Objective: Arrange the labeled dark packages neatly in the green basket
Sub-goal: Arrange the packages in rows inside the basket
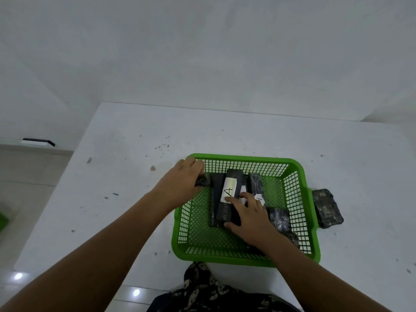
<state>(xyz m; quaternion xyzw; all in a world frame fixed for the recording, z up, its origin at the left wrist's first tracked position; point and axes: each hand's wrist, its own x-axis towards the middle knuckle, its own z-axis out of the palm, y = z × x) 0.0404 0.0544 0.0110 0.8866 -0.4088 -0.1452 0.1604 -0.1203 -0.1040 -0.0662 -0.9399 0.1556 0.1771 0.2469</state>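
A green mesh basket [299, 172] sits on the white table, holding several dark wrapped packages. One long package with a white label marked "A" [229, 190] stands on edge near the middle, leaning on a narrower dark package [213, 199]. My right hand [249, 219] rests against the labeled package, thumb at its near end. Behind my fingers is another labeled package [256, 185]. My left hand [180, 183] is at the basket's far left corner, fingers closed on a small dark package [203, 181]. A further package [280, 218] lies by my right wrist.
One dark package [327, 208] lies on the table just outside the basket's right wall. The table [135, 176] has scattered dark crumbs. Its left edge drops to a tiled floor. A patterned garment [209, 293] is at the near edge.
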